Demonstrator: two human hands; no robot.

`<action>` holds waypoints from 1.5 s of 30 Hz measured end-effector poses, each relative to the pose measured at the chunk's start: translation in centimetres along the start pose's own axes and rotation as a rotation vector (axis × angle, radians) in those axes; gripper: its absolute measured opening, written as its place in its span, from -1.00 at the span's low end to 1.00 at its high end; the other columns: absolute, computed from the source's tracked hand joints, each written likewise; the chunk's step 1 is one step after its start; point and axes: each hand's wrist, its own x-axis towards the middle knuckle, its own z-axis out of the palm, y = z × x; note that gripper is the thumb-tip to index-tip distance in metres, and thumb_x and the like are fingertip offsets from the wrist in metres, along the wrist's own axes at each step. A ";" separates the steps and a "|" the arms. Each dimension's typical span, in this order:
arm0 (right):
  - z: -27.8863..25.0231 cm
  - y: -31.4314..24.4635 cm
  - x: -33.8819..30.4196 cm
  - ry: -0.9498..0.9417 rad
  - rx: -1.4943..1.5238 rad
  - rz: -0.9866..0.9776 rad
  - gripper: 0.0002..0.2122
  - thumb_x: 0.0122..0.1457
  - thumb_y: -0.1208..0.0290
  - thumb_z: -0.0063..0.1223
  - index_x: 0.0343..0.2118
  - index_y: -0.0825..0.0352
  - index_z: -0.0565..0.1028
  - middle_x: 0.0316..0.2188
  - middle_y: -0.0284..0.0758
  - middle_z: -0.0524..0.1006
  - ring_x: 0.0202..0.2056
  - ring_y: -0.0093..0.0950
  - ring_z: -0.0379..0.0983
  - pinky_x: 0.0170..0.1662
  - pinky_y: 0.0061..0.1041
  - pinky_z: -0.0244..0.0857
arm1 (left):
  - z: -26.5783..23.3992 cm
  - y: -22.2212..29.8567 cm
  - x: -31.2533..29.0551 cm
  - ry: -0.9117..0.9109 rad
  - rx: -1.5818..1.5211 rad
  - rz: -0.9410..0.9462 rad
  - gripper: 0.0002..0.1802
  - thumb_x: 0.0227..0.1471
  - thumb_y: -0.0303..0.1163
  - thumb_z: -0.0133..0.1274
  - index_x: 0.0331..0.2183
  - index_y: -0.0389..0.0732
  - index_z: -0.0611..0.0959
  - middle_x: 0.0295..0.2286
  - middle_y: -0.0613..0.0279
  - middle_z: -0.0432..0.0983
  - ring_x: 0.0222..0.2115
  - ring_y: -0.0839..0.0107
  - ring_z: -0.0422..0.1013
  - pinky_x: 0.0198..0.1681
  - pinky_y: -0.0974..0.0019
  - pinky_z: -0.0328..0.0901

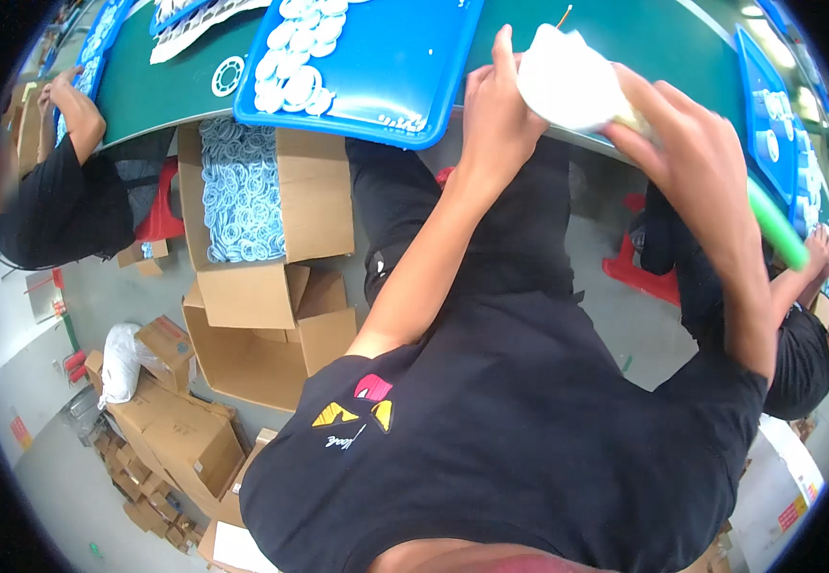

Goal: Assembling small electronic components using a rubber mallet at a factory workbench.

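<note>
A white rounded piece is held up over the near table edge in my left hand, one finger stretched upward beside it. A thin orange-brown wire end sticks up from its top. My right hand is bent over the piece's right side, its fingers closed and slightly blurred. Something tan shows at those fingertips, too smeared to name. Behind my right wrist, a green rod-like thing juts out; whether that hand grips it is hidden.
A blue tray with white round parts overhangs the green table's near edge. A white ring lies left of it. Below stands an open carton of pale blue rings. Another blue tray stands right. Co-workers sit on both sides.
</note>
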 end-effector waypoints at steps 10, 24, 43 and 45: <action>-3.9 -1.2 8.7 -0.171 0.179 0.357 -0.56 0.31 -0.01 0.14 -0.11 0.37 0.63 -0.29 0.02 0.66 -0.21 -0.02 0.62 -0.10 -0.17 0.44 | -1.0 2.4 0.2 0.006 -0.016 -0.138 0.19 -0.16 -0.28 0.51 0.31 -0.43 0.12 -0.06 -0.03 0.65 -0.01 -0.01 0.52 0.22 0.00 0.15; 3.1 8.9 -0.1 0.111 0.100 0.395 -0.54 0.31 -0.01 0.14 0.13 0.20 0.55 -0.32 -0.10 0.65 -0.22 -0.09 0.63 -0.14 -0.18 0.44 | -1.7 3.0 0.1 0.001 0.063 -0.114 -0.12 -0.12 -0.15 0.48 0.16 -0.23 0.42 -0.06 -0.01 0.63 0.02 0.03 0.50 0.17 0.02 0.25; 7.9 9.0 -2.1 0.668 0.117 0.289 -0.47 0.17 0.23 0.35 0.14 0.35 0.46 -0.10 -0.05 0.49 -0.08 -0.11 0.51 -0.07 -0.19 0.46 | -1.3 3.8 -0.8 -0.144 0.448 0.139 -0.37 0.05 -0.09 0.33 0.07 -0.21 0.59 0.05 0.11 0.46 0.09 0.10 0.36 0.14 0.05 0.24; 5.5 14.9 -4.6 0.714 -0.034 0.520 -0.51 0.24 0.31 0.26 0.20 0.34 0.43 -0.07 -0.05 0.47 -0.08 -0.10 0.50 -0.07 -0.19 0.45 | -1.5 3.9 -0.9 -0.143 0.453 0.111 -0.43 0.04 -0.14 0.33 0.04 -0.19 0.61 0.06 0.11 0.48 0.10 0.09 0.36 0.14 0.05 0.23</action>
